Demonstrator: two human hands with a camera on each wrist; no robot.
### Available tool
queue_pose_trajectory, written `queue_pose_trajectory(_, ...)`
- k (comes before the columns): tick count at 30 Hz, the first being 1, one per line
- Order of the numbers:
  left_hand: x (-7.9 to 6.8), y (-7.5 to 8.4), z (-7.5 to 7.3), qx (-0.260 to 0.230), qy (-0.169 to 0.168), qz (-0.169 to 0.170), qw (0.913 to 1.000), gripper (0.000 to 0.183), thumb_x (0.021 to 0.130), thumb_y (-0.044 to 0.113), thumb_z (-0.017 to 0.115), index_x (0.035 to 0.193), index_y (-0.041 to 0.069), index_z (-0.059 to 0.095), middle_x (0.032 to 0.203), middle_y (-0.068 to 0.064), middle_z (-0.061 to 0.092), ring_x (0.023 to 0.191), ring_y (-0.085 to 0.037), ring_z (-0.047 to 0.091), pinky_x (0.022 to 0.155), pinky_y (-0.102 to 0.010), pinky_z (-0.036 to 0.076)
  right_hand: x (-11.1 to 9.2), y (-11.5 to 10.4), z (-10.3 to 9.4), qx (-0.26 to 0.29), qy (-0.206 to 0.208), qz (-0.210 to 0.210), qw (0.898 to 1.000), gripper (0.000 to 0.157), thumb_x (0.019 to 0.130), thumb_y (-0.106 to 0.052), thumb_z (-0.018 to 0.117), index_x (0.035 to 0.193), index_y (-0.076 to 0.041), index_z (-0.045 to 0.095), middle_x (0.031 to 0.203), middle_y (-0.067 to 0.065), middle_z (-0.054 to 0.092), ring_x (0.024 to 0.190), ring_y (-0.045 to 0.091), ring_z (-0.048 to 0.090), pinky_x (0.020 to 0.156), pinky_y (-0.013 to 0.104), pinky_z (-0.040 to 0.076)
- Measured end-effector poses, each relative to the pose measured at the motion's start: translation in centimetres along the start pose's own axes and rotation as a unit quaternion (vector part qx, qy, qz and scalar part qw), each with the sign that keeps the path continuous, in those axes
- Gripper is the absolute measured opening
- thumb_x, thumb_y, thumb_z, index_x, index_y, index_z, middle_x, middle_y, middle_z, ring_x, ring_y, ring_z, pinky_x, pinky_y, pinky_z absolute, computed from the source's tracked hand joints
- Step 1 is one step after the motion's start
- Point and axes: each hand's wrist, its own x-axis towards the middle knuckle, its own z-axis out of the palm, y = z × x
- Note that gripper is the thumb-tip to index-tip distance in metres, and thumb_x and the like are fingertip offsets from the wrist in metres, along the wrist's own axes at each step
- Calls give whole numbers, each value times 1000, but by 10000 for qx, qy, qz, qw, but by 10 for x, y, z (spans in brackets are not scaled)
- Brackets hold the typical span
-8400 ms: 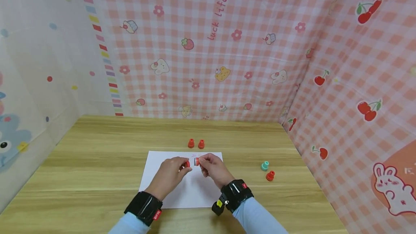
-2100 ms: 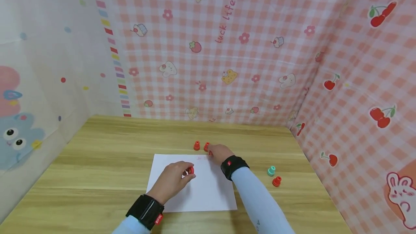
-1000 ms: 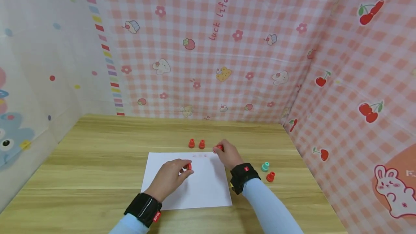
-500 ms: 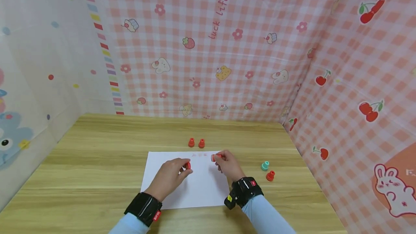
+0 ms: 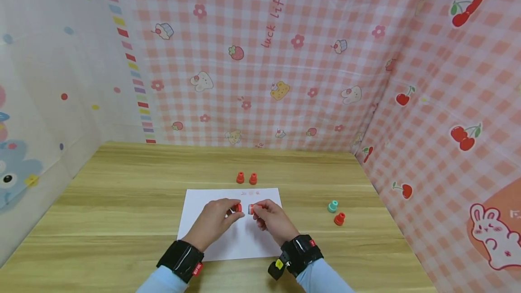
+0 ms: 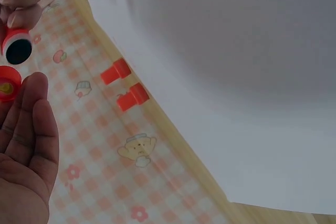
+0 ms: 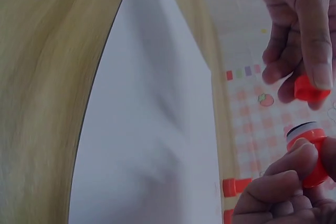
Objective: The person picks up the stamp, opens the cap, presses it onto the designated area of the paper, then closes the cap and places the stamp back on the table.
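My left hand pinches a small red stamp cap above the white paper. The cap's hollow side shows in the left wrist view, with something yellow inside. My right hand grips a red toy stamp between thumb and fingers. Its dark stamping face, ringed in white, points at the cap, and a small gap separates the two. Three faint reddish prints lie in a row near the paper's far edge.
Two red stamps stand behind the paper. To the right are a teal stamp and another red stamp. Patterned cloth surrounds the wooden tabletop at the back and sides.
My right hand has come from the paper's far edge, swung right, then moved back toward my left hand with the stamp turned to face the cap. The left hand has stayed nearly still.
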Motion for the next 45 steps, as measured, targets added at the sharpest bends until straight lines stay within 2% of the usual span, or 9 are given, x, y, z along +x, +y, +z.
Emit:
queue_pose_trajectory(7, 0, 2, 0, -268, -64, 242, 9993, 22, 87, 25, 77, 104, 13, 74, 81, 12, 63, 71, -4, 54, 61, -23, 46, -4, -4, 7, 396, -412, -9, 9984, 20, 103, -21, 56, 110, -2, 55, 86, 4, 55, 69, 14, 48, 62, 24, 40)
queue_pose_trajectory(14, 0, 1, 0, -278, -100, 221, 9993, 23, 88, 26, 75, 106, 11, 74, 80, 11, 62, 70, -4, 52, 61, -22, 45, -5, -2, 6, 660, -595, 55, 9960, 20, 103, -22, 56, 112, -3, 54, 88, 4, 55, 70, 13, 49, 63, 24, 41)
queue_pose_trajectory(21, 0, 2, 2, -533, -145, 199, 9983, 27, 89, 25, 74, 111, 9, 74, 82, 10, 63, 69, -4, 51, 60, -22, 45, -6, -4, 5, 1131, -882, 91, 9896, 13, 104, -19, 54, 109, -7, 55, 88, 3, 56, 71, 12, 48, 63, 22, 41)
queue_pose_trajectory(27, 0, 4, 2, -726, 22, 347, 9968, 27, 89, 23, 74, 110, 7, 74, 84, 8, 66, 71, -3, 53, 62, -23, 47, -8, -7, 6, 1379, -1033, 150, 9849, 11, 105, -19, 51, 106, -9, 55, 86, 1, 57, 71, 12, 48, 65, 23, 41)
queue_pose_trajectory(33, -1, 7, 2, -826, 105, 311, 9960, 28, 88, 22, 75, 109, 4, 74, 83, 6, 66, 70, -5, 53, 61, -22, 47, -10, -6, 10, 1914, -1058, 415, 9749, 13, 106, -17, 48, 99, -11, 57, 81, -2, 58, 68, 9, 48, 66, 22, 40)
queue_pose_trajectory(39, -1, 9, -3, -686, 44, 497, 9964, 24, 87, 26, 75, 103, 8, 75, 79, 10, 62, 68, -4, 50, 60, -22, 46, -10, -5, 11, 2440, -1276, 559, 9597, 20, 107, -16, 45, 95, -13, 60, 77, -4, 59, 64, 7, 45, 64, 22, 38)
queue_pose_trajectory(45, 0, 10, -6, -460, -107, 687, 9965, 22, 85, 27, 77, 99, 11, 74, 77, 13, 58, 70, -3, 51, 64, -23, 48, -10, -7, 10, 2579, -1482, 686, 9523, 24, 107, -18, 43, 95, -13, 63, 75, -5, 58, 61, 6, 43, 62, 21, 38)
